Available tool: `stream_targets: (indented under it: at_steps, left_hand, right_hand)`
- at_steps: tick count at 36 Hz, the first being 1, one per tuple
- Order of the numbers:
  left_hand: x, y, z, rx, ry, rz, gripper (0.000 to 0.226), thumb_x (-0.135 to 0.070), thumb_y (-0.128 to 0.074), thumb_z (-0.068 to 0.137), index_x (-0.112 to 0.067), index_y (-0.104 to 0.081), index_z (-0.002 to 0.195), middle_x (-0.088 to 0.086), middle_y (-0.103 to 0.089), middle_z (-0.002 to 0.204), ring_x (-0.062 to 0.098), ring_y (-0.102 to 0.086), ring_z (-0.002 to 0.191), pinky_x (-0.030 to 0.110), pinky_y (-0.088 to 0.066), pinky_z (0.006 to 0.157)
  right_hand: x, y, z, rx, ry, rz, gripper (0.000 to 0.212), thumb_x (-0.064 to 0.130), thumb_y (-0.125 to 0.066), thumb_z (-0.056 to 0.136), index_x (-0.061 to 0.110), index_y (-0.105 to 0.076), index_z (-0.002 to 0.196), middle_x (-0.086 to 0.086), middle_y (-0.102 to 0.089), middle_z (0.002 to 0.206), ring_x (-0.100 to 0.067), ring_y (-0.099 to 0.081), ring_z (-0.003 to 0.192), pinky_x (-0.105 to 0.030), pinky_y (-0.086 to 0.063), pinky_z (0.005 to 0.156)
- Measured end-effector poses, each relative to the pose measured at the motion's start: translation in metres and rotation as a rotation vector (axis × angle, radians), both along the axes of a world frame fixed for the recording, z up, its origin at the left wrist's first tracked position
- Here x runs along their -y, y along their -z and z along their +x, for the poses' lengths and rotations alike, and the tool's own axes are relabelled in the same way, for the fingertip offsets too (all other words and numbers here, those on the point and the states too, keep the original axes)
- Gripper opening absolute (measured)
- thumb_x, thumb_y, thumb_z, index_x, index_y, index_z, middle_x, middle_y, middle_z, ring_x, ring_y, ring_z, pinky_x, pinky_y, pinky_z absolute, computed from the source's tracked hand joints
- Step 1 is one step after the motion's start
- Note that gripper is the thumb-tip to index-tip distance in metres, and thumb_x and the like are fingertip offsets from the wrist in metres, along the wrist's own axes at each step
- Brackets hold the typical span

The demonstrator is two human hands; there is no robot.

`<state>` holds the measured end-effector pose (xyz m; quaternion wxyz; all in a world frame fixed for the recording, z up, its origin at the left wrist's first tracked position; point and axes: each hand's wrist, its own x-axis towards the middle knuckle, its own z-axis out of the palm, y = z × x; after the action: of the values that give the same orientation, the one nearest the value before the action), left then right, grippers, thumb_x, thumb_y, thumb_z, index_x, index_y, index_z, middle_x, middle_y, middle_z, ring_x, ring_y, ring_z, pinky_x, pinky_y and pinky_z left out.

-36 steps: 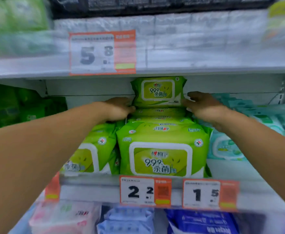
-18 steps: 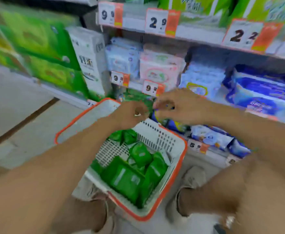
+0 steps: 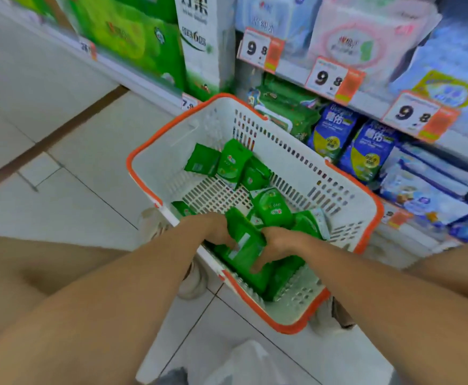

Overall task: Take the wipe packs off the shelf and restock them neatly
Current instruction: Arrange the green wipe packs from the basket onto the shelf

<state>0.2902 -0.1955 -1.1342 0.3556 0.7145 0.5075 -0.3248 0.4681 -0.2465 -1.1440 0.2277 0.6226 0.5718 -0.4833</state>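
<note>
On the floor in front of the low shelves: white slotted plastic basket w/ orange rim (image 3: 371, 207), set on pale floor tiles (image 3: 69, 212). Inside it, a loose scatter of small green wipe packs (image 3: 228, 162), some leaning at the far end, more piled at the near end.

Both hands are down in the near end of the basket. Left hand (image 3: 213, 229) has fingers curled round the left edge of a flat green wipe pack w/ white label strip (image 3: 245, 247); right hand (image 3: 278, 247) grips its right side, fingers bent down over the pack. Pack sits tilted between the two hands, resting among the other packs.

Around: shelf edge just beyond the basket carries white-and-orange price tags (image 3: 334, 79), several reading 9.8. Bottom shelf behind the basket's far rim holds dark green wipe packs (image 3: 285, 109), then blue-and-yellow pouches (image 3: 334, 132) to the right. Upper left, a tall white carton w/ green print (image 3: 199, 43) and big green boxes (image 3: 127, 34). Pink-and-white soft pack (image 3: 363, 40) above the tags; text blurred. Basket's near wall and the forearms hide the lowest packs. Pale shoes (image 3: 191, 282) show under the near rim.

Vs 0.5 s ago: hands were held together above the basket, nothing visibly in them; now they are lowered inside and hold a pack. View has swung further down; basket fills more of the picture.
</note>
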Motion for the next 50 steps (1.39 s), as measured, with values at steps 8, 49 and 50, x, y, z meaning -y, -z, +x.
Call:
stream_targets:
  at_steps: [8,49,50]
  left_hand:
    - [-0.014,-0.003,0.004,0.000,-0.151,-0.095,0.102,-0.077,-0.051,0.082,-0.009,-0.026,0.154,0.011,-0.025,0.161,0.030,-0.033,0.143,0.042,-0.030,0.117]
    - [-0.011,0.046,0.010,0.429,-1.334,-0.088,0.024,-0.032,-0.053,0.098,-0.008,-0.055,0.101,0.010,-0.059,0.105,0.025,-0.055,0.107,0.045,-0.045,0.104]
    - [-0.015,0.056,0.008,0.464,-1.370,-0.135,0.043,-0.046,-0.061,0.087,-0.009,-0.058,0.110,0.010,-0.063,0.109,0.028,-0.059,0.110,0.047,-0.046,0.103]
  right_hand:
    - [-0.007,0.000,0.014,-0.177,0.514,-0.216,0.102,0.083,-0.052,0.077,0.028,-0.022,0.158,-0.004,-0.017,0.166,-0.030,-0.017,0.151,-0.052,-0.018,0.119]
    - [-0.017,0.032,0.018,-0.439,1.120,0.060,0.070,0.044,-0.079,0.076,0.020,-0.052,0.136,-0.004,-0.053,0.138,-0.029,-0.052,0.123,-0.047,-0.042,0.105]
    - [-0.018,0.034,0.018,-0.455,1.126,0.036,0.070,0.047,-0.080,0.074,0.024,-0.052,0.133,-0.004,-0.055,0.135,-0.030,-0.055,0.120,-0.051,-0.045,0.103]
